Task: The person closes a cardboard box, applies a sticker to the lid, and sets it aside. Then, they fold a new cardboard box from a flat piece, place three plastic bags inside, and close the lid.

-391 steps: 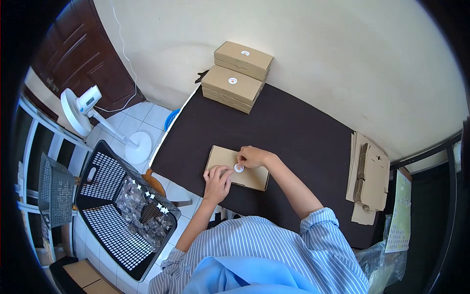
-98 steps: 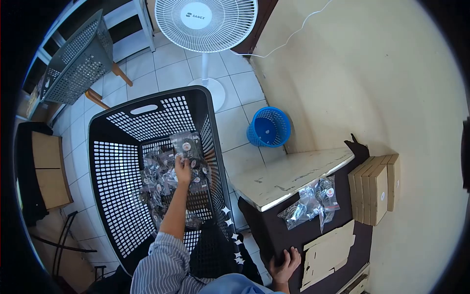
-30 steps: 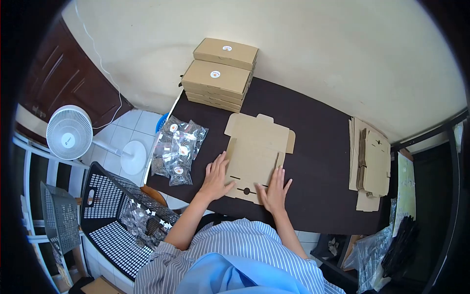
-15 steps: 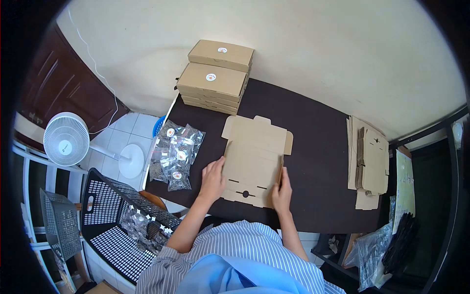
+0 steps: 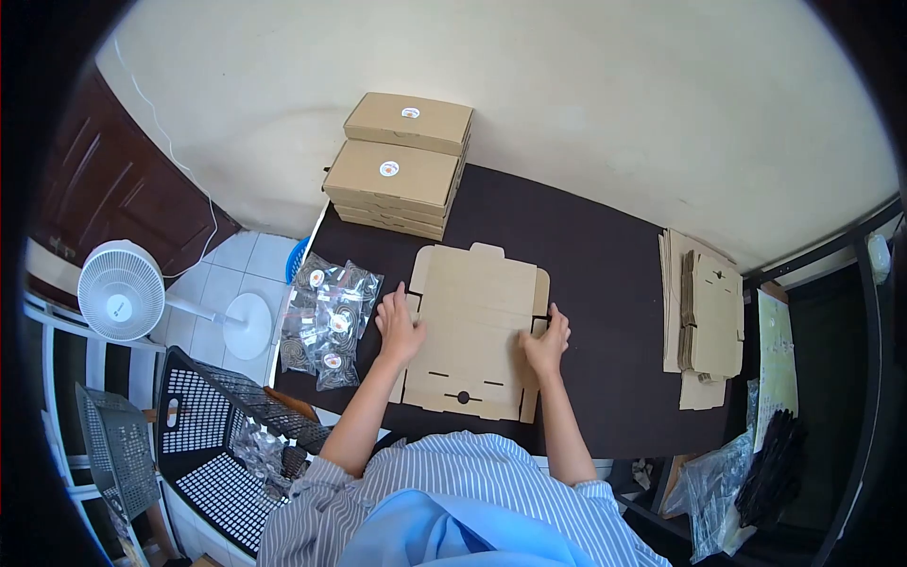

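Note:
An unfolded cardboard box blank (image 5: 477, 321) lies flat on the dark tabletop in front of me, its slots and round hole toward my body. At its left edge my left hand (image 5: 400, 333) rests with fingers spread and the thumb on the side flap. My right hand (image 5: 546, 346) is on the opposite side, thumb on the cardboard near the right edge and fingers apart beyond it. Neither hand is closed round anything. Left of my left hand lie several clear bags (image 5: 331, 321) of dark coiled items with round stickers.
Closed cardboard boxes (image 5: 395, 175) with stickers are stacked at the table's back left. Flat box blanks (image 5: 713, 317) lie at the right end of the dark table (image 5: 605, 331). A black crate (image 5: 194, 411) and a white fan (image 5: 121, 291) stand to the left. Plastic bags (image 5: 713, 491) hang at right.
The right side flap, upright before, now lies flatter. Both hands have shifted farther up the blank's edges and their fingers have opened. The view has tilted slightly.

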The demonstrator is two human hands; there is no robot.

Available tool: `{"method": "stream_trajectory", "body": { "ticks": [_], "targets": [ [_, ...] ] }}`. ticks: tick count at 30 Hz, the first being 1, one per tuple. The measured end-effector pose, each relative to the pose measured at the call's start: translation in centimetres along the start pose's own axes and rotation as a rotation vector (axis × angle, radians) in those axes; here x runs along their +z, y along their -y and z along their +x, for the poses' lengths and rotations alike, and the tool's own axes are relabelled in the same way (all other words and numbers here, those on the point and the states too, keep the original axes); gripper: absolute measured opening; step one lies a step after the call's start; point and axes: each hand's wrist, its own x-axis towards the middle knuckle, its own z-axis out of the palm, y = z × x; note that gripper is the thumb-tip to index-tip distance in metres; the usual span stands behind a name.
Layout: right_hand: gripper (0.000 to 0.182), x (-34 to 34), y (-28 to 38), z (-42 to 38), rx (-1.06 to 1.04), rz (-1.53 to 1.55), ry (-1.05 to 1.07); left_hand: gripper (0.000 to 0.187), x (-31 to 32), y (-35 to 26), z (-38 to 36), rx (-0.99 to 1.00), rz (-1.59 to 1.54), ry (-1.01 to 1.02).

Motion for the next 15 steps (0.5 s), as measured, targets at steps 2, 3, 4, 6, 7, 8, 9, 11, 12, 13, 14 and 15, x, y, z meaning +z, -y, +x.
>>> {"method": "stream_trajectory", "body": {
  "ticks": [2, 3, 4, 6, 7, 8, 9, 11, 12, 13, 14, 15],
  "targets": [
    [0.072, 0.7, 0.4, 1.4, 0.124, 0.096, 0.000, 0.077, 0.2, -0.9, 1.6, -0.069, 0.030, 0.053],
    [0.063, 0.9, 0.8, 1.5, 0.086, 0.120, -0.046, 0.075, 0.2, -1.2, 2.1, -0.086, 0.049, 0.061],
    [0.063, 1.2, 1.0, 1.4, 0.085, 0.120, -0.046, 0.073, 0.2, -1.6, 2.4, -0.103, 0.069, 0.068],
    [0.058, 1.8, 1.1, 0.8, -0.166, 0.006, -0.084, 0.070, -0.1, -2.2, 2.0, 0.051, 0.103, 0.035],
    [0.055, 2.1, 1.1, 0.5, -0.290, -0.051, -0.102, 0.067, -0.1, -2.5, 1.6, 0.207, 0.137, 0.003],
    [0.055, 2.4, 1.0, 0.1, -0.290, -0.050, -0.102, 0.067, 0.2, -2.6, 1.3, 0.206, 0.138, 0.004],
    [0.055, 2.5, 1.1, -0.2, -0.330, -0.165, -0.080, 0.063, 0.8, -2.8, 0.8, 0.271, 0.237, 0.021],
    [0.060, 2.5, 1.2, -0.2, -0.368, -0.363, -0.010, 0.060, 1.5, -2.5, 0.4, 0.331, 0.391, 0.068],
    [0.060, 2.4, 1.5, -0.2, -0.364, -0.361, -0.005, 0.060, 1.3, -2.6, 0.4, 0.329, 0.395, 0.072],
    [0.060, 2.3, 1.7, -0.3, -0.366, -0.392, -0.003, 0.060, 1.1, -2.8, 0.3, 0.342, 0.409, 0.065],
    [0.061, 2.2, 1.7, -0.3, -0.369, -0.427, 0.000, 0.060, 1.1, -3.0, 0.2, 0.355, 0.418, 0.057],
    [0.061, 2.3, 1.5, -0.3, -0.366, -0.429, 0.002, 0.060, 1.2, -2.9, 0.3, 0.355, 0.417, 0.062]
  ]
}}
